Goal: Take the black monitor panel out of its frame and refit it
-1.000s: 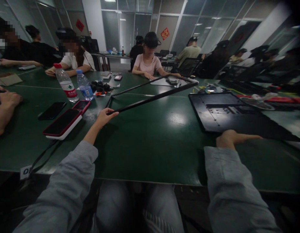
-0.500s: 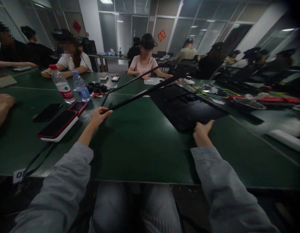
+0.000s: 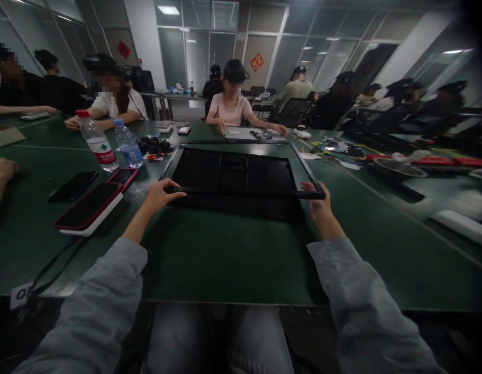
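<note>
Spanning the picture's centre over a dark panel (image 3: 270, 174), the thin black frame (image 3: 241, 194), probably light and flexible, best held by opposite corners, is pinched by the left hand (image 3: 155, 199) and clasped by the curled right hand (image 3: 321, 209).

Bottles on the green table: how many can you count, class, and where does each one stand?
2. The red-capped bottle stands left of the blue-capped bottle; both are left of the black frame. Clutter at the right might hide another.
</note>
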{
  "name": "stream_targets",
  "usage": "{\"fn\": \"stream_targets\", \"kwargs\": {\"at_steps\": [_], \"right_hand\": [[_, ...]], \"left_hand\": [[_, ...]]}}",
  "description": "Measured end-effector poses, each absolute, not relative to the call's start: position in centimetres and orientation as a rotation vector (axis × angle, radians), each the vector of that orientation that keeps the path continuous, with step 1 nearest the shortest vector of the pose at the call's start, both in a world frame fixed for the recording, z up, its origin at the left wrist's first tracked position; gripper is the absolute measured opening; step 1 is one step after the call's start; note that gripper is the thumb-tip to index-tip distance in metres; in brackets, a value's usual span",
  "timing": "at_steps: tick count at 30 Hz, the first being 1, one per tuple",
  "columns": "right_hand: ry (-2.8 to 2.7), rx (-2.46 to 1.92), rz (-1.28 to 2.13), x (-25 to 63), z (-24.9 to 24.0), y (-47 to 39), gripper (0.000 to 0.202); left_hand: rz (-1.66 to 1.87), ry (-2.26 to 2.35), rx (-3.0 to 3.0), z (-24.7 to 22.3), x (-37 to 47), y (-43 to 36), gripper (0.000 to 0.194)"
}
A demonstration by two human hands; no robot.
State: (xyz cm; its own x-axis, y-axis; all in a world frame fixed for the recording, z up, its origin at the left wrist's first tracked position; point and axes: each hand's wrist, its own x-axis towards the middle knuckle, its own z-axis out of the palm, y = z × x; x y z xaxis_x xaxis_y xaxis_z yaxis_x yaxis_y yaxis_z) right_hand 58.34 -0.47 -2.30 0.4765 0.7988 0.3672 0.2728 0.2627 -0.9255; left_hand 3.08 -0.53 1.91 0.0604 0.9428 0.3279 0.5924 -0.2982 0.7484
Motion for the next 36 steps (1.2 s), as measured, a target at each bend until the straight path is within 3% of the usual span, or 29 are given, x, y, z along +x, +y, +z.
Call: {"fn": "stream_targets", "kwargs": {"at_steps": [5, 9, 17, 26, 31, 36], "right_hand": [[-1.084, -1.254, 0.809, 58.3, -0.6, -1.2, 0.049], [-1.312, -1.354, 0.552, 57.4, -1.1, -1.3, 0.072], [-1.541, -1.605, 0.072, 56.3, -3.2, -0.9, 0.069], [-1.585, -1.706, -0.038, 56.6, -3.6, -1.1, 0.069], [-1.582, -1.711, -0.066, 56.2, -3.4, -1.2, 0.067], [-1.579, -1.743, -0.095, 56.1, -3.3, -1.2, 0.066]], "left_hand": [[1.020, 1.527, 2.019, 1.7, 3.3, -0.7, 0.045], [0.947, 1.515, 2.051, 1.4, 3.0, -0.6, 0.045], [0.775, 1.575, 2.192, 0.3, 2.5, 0.0, 0.038], [0.744, 1.534, 2.209, 0.5, 2.5, -0.2, 0.038], [0.972, 1.657, 2.187, -0.3, 2.6, 0.6, 0.035], [1.206, 1.848, 1.814, -1.8, 2.2, 2.2, 0.060]]}}
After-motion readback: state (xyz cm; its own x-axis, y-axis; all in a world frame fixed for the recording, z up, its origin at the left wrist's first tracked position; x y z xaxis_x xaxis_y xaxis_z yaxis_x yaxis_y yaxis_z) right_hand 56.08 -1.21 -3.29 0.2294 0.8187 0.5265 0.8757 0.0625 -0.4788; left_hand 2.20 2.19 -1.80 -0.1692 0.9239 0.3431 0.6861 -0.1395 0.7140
